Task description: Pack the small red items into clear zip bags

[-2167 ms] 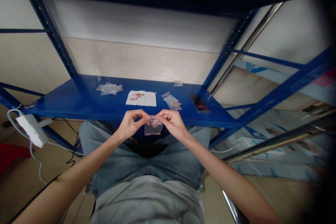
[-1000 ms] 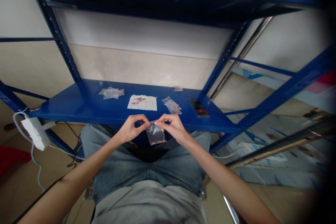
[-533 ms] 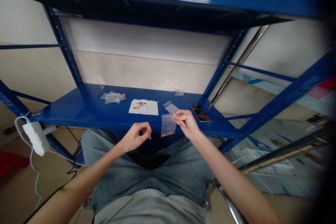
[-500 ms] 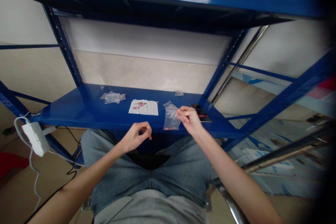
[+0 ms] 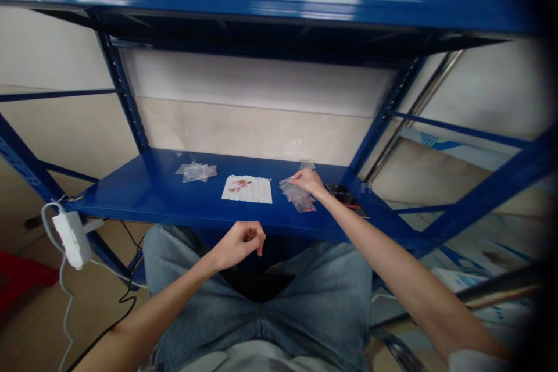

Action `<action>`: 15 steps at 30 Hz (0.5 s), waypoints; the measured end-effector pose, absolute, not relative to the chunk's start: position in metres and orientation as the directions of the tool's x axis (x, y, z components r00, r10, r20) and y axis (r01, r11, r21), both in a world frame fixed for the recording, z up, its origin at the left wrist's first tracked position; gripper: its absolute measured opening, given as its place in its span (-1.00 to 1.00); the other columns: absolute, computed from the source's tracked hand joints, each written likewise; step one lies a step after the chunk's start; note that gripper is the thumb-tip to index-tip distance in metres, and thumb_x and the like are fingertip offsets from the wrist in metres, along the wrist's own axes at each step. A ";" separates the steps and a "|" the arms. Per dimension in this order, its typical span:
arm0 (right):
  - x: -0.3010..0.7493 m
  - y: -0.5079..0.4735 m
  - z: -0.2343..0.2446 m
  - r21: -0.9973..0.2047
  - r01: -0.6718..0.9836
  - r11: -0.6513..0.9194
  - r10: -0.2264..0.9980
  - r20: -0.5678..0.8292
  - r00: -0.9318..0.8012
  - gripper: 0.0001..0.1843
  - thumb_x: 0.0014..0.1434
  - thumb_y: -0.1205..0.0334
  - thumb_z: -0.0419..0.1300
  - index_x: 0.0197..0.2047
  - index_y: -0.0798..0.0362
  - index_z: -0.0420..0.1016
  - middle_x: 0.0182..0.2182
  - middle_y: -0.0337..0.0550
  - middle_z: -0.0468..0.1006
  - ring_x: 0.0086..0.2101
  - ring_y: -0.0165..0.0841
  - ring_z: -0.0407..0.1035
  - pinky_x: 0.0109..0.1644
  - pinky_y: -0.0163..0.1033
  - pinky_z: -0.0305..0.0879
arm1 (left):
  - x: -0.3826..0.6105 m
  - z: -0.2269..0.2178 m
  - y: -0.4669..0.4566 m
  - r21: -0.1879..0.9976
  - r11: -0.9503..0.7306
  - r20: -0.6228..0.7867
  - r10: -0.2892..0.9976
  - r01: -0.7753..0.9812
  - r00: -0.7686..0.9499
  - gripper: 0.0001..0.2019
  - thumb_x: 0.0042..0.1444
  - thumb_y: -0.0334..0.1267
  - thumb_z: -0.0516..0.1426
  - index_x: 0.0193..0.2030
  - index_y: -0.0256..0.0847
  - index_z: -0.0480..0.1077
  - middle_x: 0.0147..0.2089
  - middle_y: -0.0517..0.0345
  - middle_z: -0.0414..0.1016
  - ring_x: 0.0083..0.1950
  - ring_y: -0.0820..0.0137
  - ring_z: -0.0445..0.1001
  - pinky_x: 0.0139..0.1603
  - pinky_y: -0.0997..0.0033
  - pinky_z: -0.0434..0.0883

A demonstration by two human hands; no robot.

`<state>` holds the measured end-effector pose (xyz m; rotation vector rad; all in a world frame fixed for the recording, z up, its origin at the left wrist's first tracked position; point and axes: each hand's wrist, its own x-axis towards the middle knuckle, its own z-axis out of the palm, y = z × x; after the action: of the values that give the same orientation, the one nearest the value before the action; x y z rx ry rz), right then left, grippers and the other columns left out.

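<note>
My right hand (image 5: 307, 181) reaches onto the blue steel shelf (image 5: 131, 200), its fingers pinched on the top edge of a small pile of clear zip bags (image 5: 297, 196) with pink bits inside. My left hand (image 5: 239, 244) hangs above my lap, fingers curled, holding nothing. To the left of the pile lies a white cloth or paper sheet (image 5: 246, 189) with pink and brown small pieces on it. Farther left sits a crumpled heap of clear plastic bags (image 5: 196, 172), and a small clear bag (image 5: 307, 165) lies by the back wall.
A phone (image 5: 346, 196), partly blurred out, lies right of my right hand. Blue shelf uprights (image 5: 126, 104) and a low beam (image 5: 261, 6) frame the space. A white power strip (image 5: 72, 239) with cables hangs at the shelf's left end.
My left hand has let go of the bag and dropped back toward my lap. My right hand has carried the bag to the pile on the shelf. The view has tilted slightly.
</note>
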<state>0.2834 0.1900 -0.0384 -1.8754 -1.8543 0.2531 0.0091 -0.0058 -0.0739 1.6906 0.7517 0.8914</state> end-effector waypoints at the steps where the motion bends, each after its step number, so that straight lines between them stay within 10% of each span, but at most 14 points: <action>1: 0.278 0.190 -0.038 -0.423 0.905 0.035 0.974 0.216 0.064 -0.72 0.02 0.19 0.38 -0.18 0.12 0.64 -0.28 -0.01 0.66 -0.25 -0.19 0.55 -0.21 -0.27 0.34 | 0.010 -0.074 -0.005 0.966 -0.254 0.195 0.826 0.041 0.529 -0.77 0.26 -0.17 0.13 -0.36 -0.27 0.35 -0.47 0.12 0.52 -0.42 0.45 0.47 -0.34 0.49 0.32; 6: 0.216 0.182 -0.035 -0.266 0.952 0.148 0.950 0.306 -0.062 -0.41 0.29 0.24 0.13 0.36 0.12 0.21 -0.04 0.24 0.58 -0.01 -0.01 0.49 0.04 -0.03 0.33 | 0.016 -0.075 0.000 0.982 -0.186 0.173 0.819 -0.032 0.548 -0.66 0.26 -0.12 0.11 -0.49 -0.26 0.31 -0.52 0.09 0.50 -0.47 0.47 0.44 -0.40 0.50 0.28; 15: 0.038 0.188 -0.041 -0.333 0.678 0.655 0.755 0.252 -0.606 -0.55 0.27 0.30 0.14 0.22 -0.12 0.45 0.18 -0.12 0.50 0.16 -0.23 0.36 0.23 -0.18 0.24 | 0.016 -0.080 -0.006 0.970 -0.199 0.076 0.791 0.137 0.607 -0.62 0.22 -0.15 0.13 -0.59 -0.23 0.22 -0.57 0.14 0.42 -0.50 0.48 0.40 -0.45 0.52 0.24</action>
<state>0.0381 0.1880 -0.0411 -1.1325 -2.5052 0.2876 0.0157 -0.0062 -0.0805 1.6937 0.7720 0.7146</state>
